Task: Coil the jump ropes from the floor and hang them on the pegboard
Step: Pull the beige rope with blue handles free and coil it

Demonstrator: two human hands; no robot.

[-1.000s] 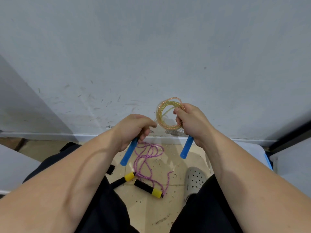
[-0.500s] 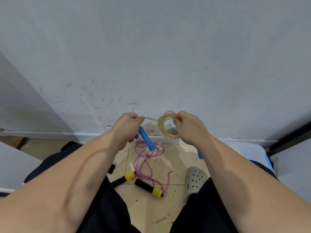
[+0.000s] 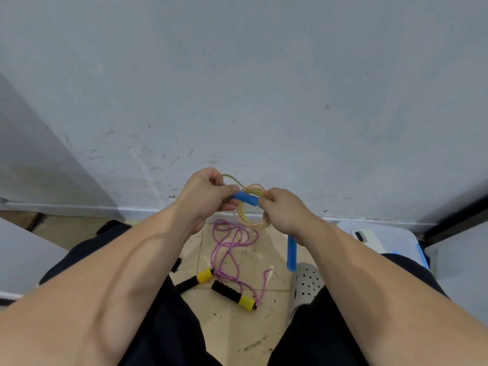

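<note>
My right hand [image 3: 284,211] grips a small coil of yellow-orange jump rope [image 3: 252,220] in front of the grey wall. My left hand [image 3: 208,192] holds one blue handle [image 3: 244,198] of that rope, laid across the coil's top, with a loop of rope arching above it. The rope's other blue handle [image 3: 291,253] hangs down below my right wrist. On the tiled floor lies a loose purple jump rope [image 3: 232,247] with two black-and-yellow handles [image 3: 233,295]. No pegboard is in view.
A grey wall [image 3: 237,88] fills the upper view, with a white skirting at its base. A grey perforated shoe [image 3: 306,283] is right of the purple rope. A clear bin lid with a phone [image 3: 365,236] on it sits at right. White panels stand at both sides.
My left hand has swung the blue handle up and across the coil's top, with a rope loop now arching over it. The coil stays in my right hand; the other handle hangs lower.
</note>
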